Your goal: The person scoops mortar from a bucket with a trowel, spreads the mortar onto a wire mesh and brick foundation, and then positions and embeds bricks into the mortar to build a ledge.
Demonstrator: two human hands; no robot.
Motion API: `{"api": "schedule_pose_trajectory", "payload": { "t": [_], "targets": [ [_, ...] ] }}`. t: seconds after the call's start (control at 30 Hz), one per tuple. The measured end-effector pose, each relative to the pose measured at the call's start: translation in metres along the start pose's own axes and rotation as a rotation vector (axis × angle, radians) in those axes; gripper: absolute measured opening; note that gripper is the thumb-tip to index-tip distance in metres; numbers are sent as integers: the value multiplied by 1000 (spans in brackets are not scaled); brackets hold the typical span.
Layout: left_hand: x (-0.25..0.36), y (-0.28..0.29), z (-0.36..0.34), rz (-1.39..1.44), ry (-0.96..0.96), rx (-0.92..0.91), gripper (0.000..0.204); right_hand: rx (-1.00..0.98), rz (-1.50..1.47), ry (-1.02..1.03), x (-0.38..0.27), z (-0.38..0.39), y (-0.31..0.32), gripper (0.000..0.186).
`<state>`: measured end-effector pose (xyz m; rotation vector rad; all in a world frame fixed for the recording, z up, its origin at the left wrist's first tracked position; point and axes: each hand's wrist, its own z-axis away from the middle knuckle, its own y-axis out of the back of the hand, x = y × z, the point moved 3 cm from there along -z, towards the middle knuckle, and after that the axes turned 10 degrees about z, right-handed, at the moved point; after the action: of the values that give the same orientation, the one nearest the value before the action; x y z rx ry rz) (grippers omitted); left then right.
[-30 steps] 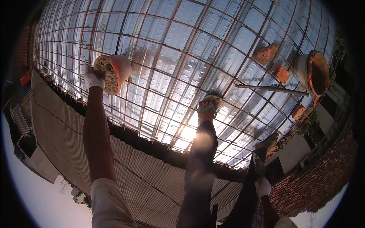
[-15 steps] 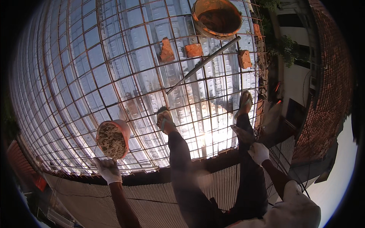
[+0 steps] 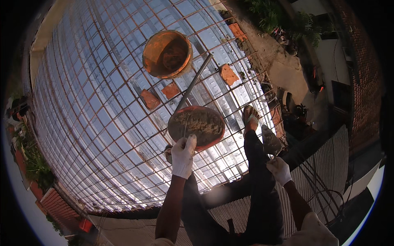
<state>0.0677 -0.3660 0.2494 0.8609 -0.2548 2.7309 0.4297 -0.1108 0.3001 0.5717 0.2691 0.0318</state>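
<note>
My gloved left hand (image 3: 182, 158) is closed on the thin wire handle of a red bucket (image 3: 215, 143), raised in front of me above the steel mesh. Grey wet mortar (image 3: 199, 123) fills much of it, higher toward the far side. Over at the right, my gloved right hand (image 3: 279, 170) grips a trowel (image 3: 271, 142) whose mortar-smeared blade points away from me, beside my right leg. My right foot (image 3: 250, 118) stands in a sandal on the mesh; the bucket and left hand mostly hide my left foot.
A rebar grid (image 3: 119, 107) covers shiny ribbed metal decking. Farther off stand an orange-stained bucket (image 3: 153, 53), a metal pipe (image 3: 193, 83) and broken brick pieces (image 3: 228, 74). The deck's edge drops away at right, above a yard (image 3: 283, 74). Corrugated roofing (image 3: 318, 158) lies below nearby.
My left hand has lifted the mortar bucket and brought it right, in front of my legs. The trowel stays in my right hand, its blade turned. The view has shifted, with the orange-stained bucket now lower left.
</note>
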Motion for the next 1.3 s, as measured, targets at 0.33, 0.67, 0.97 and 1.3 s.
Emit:
{"api": "schedule_pose_trajectory", "payload": {
  "t": [0.33, 0.67, 0.97, 1.3],
  "targets": [
    [111, -241, -89, -319, -219, -118, 47, -9, -349, -135, 99, -34, 78, 22],
    [138, -348, -237, -381, -254, -219, 56, -161, -594, -364, 137, -44, 114, 25],
    [111, -337, -252, -651, -235, -205, 65, -269, -475, -343, 133, -40, 120, 29],
    [107, -317, -255, -617, -428, -158, 41, -69, -148, -139, 22, -65, 142, 35]
  ]
}}
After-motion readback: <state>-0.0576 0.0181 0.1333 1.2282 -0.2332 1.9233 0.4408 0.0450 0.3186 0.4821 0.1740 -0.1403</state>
